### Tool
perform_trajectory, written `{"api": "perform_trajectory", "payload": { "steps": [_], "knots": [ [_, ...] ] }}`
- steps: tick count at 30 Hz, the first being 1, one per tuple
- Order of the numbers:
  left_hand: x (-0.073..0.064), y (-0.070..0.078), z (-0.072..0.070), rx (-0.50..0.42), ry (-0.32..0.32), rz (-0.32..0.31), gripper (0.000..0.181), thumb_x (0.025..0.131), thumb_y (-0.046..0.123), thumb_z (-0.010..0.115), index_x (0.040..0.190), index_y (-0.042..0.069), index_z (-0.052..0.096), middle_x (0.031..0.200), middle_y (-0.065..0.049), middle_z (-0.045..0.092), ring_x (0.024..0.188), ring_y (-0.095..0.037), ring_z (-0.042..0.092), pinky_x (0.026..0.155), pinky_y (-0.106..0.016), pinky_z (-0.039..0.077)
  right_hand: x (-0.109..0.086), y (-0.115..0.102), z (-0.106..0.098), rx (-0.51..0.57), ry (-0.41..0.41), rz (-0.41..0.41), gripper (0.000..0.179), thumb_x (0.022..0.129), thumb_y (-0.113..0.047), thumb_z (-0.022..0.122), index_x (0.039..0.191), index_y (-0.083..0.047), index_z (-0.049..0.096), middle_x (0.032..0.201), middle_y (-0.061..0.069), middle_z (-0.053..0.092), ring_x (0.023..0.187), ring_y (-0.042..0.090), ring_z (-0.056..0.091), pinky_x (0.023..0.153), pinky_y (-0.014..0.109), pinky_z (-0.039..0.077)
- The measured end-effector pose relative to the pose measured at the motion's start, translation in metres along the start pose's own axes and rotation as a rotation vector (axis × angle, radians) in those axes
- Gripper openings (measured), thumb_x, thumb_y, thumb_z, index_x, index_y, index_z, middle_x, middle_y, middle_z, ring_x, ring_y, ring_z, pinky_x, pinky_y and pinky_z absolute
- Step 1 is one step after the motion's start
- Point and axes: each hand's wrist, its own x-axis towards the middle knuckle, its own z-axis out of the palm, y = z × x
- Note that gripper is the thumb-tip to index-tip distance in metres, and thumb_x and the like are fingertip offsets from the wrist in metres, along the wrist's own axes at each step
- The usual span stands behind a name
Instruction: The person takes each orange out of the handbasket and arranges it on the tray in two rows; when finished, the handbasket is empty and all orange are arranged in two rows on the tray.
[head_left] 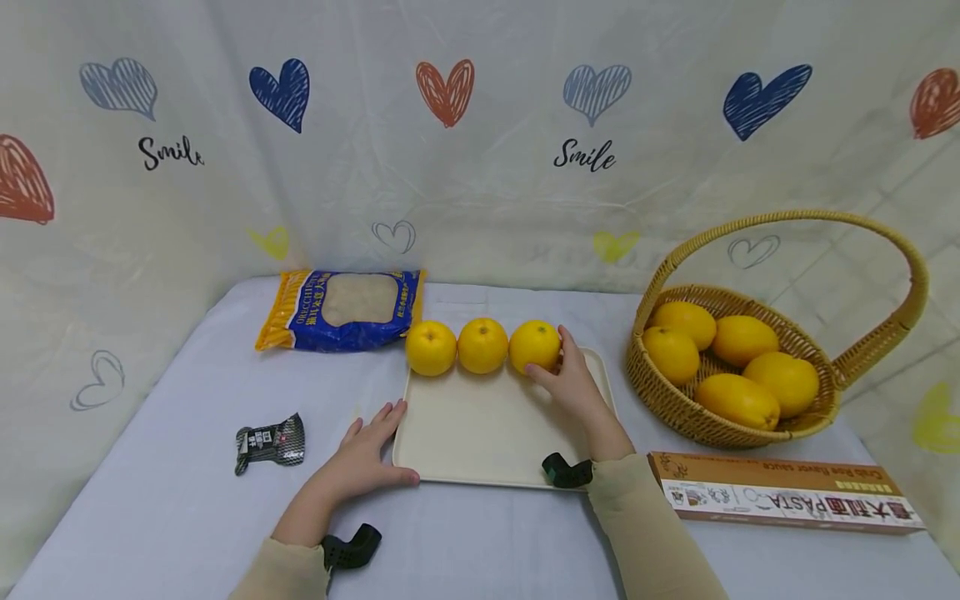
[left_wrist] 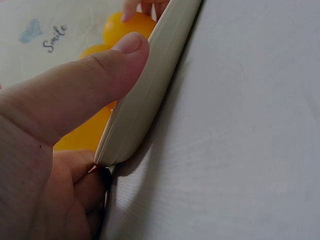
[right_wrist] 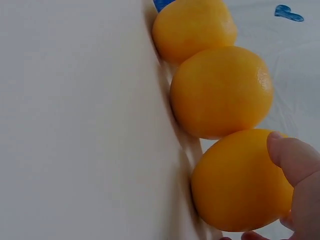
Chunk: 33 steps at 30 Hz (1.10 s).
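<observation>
Three round oranges stand in a row along the far side of a cream rectangular tray (head_left: 480,442): a left orange (head_left: 431,348), a middle orange (head_left: 482,346) and a right orange (head_left: 534,347). My right hand (head_left: 573,379) grips the right orange from its right side, the thumb (right_wrist: 290,155) on one side and the fingertips partly hidden behind the fruit. At the tray's near left corner is my left hand (head_left: 367,458), fingers spread and fairly straight along the left edge. Its thumb (left_wrist: 112,65) lies against the front rim in the left wrist view.
On the right stands a wicker basket (head_left: 667,412) with a tall handle, holding several yellow-orange fruits. Before it lies a long pasta box (head_left: 783,492). A blue and yellow pasta bag (head_left: 352,310) lies behind the tray, and a small dark packet (head_left: 272,442) at the left.
</observation>
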Motion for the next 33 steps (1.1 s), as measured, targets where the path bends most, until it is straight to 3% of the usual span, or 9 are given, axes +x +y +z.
{"api": "perform_trajectory", "payload": {
  "steps": [7, 17, 25, 33],
  "knots": [
    [-0.003, -0.002, -0.003, 0.017, 0.033, 0.005, 0.110, 0.059, 0.053, 0.077, 0.145, 0.011, 0.022, 0.150, -0.008, 0.024, 0.140, -0.028, 0.017, 0.111, -0.053, -0.002, -0.013, -0.022, -0.023, -0.098, 0.112, -0.125, 0.088, 0.085, -0.034, 0.060, 0.147, -0.012, 0.002, 0.147, 0.021, 0.019, 0.131, 0.037, 0.029, 0.105, 0.051, 0.031],
    [0.001, -0.004, 0.002, 0.026, 0.026, 0.026, 0.114, 0.057, 0.058, 0.075, 0.145, 0.012, 0.021, 0.150, -0.007, 0.023, 0.140, -0.028, 0.016, 0.112, -0.052, -0.002, -0.044, -0.038, -0.090, -0.149, 0.295, -0.195, 0.082, 0.086, -0.027, 0.061, 0.146, -0.005, 0.008, 0.143, 0.024, 0.025, 0.129, 0.040, 0.031, 0.103, 0.056, 0.031],
    [-0.001, -0.005, 0.000, 0.014, 0.027, 0.019, 0.112, 0.058, 0.057, 0.075, 0.145, 0.012, 0.021, 0.150, -0.007, 0.023, 0.140, -0.027, 0.016, 0.112, -0.052, -0.002, -0.055, -0.012, -0.130, -0.225, 0.307, -0.232, 0.079, 0.087, -0.026, 0.059, 0.145, -0.004, 0.011, 0.141, 0.029, 0.024, 0.125, 0.048, 0.030, 0.098, 0.062, 0.030],
    [0.000, -0.003, 0.002, 0.012, 0.022, 0.031, 0.112, 0.059, 0.055, 0.076, 0.145, 0.011, 0.021, 0.150, -0.008, 0.023, 0.140, -0.027, 0.016, 0.112, -0.052, -0.002, -0.052, 0.014, -0.147, -0.335, 0.233, -0.198, 0.079, 0.088, -0.029, 0.058, 0.145, 0.000, 0.011, 0.142, 0.033, 0.019, 0.123, 0.051, 0.027, 0.096, 0.064, 0.028]
  ]
}}
